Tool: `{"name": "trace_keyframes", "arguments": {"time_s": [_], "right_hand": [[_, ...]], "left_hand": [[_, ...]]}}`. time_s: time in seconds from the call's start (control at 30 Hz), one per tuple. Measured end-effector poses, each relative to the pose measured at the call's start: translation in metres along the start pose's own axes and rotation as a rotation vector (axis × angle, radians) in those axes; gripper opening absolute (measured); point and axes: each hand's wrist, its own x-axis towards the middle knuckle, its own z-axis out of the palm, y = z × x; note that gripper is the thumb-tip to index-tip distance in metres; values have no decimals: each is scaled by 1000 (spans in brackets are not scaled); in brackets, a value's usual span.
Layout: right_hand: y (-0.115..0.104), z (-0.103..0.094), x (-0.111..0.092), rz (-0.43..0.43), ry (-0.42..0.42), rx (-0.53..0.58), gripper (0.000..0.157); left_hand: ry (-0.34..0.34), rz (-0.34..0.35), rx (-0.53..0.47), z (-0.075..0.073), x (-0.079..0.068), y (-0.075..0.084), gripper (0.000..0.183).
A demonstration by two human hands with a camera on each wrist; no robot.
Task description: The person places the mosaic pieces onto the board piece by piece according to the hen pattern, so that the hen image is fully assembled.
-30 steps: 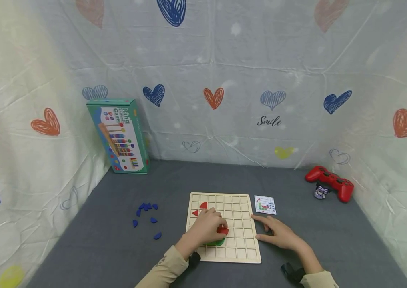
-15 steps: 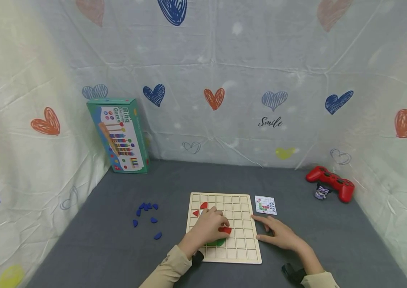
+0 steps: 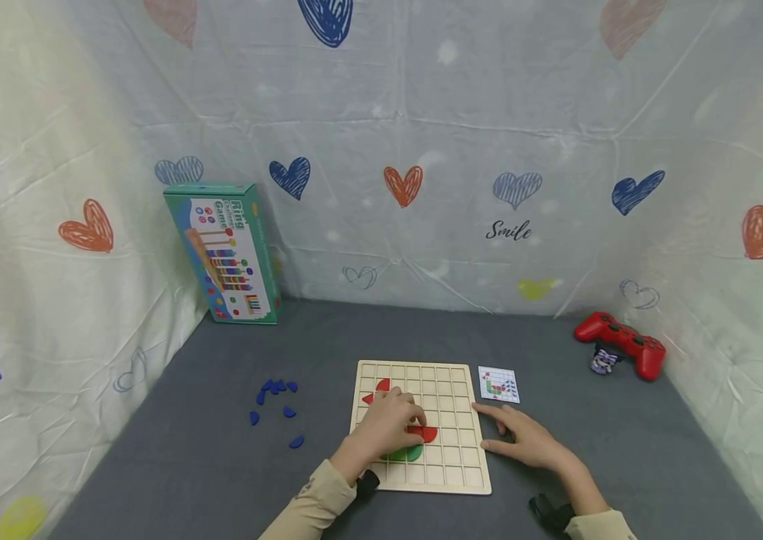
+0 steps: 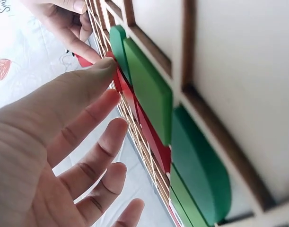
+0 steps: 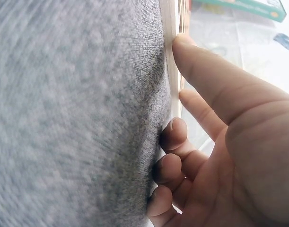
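A square-gridded wooden board [image 3: 452, 457] lies flat on the table. My left hand [image 3: 391, 424] is over its left half, the thumb and index finger spread at a flat red piece [image 3: 430, 434], the other fingers loosely bent. In the left wrist view the thumb [image 4: 99, 71] touches the red; more red pieces [image 4: 151, 137] lie beside green pieces [image 4: 149, 90]. My right hand [image 3: 519, 435] rests at the board's right edge, its index finger and thumb [image 5: 196, 61] touching the rim. The left hand partly hides the pieces under it.
Several blue half-round pieces [image 3: 289, 412] lie scattered left of the board. A small pattern card [image 3: 499, 385] lies to its upper right. A green box [image 3: 226, 255] leans at the back left; a red game controller [image 3: 620, 341] with a small purple figure [image 3: 604, 360] sits back right.
My left hand shifted slightly right, then back left, and more of the red piece shows beyond its fingertips. My right hand stays at the board's edge.
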Motion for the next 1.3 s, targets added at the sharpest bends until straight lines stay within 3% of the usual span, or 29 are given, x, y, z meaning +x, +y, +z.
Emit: {"name": "trace_keyframes", "arguments": {"time_s": [0.6,1.07,1.3], "right_hand": [[-1,0,2,5,3,-6,60],[-1,0,1,8,-1,-6,61],[0,1,0,9,3,-11,61]], "left_hand": [[-13,-36,29,3,8,8,12],[31,-45,15,-2,-4,1,15],[62,-54,13,-11,-17,-8,17]]}}
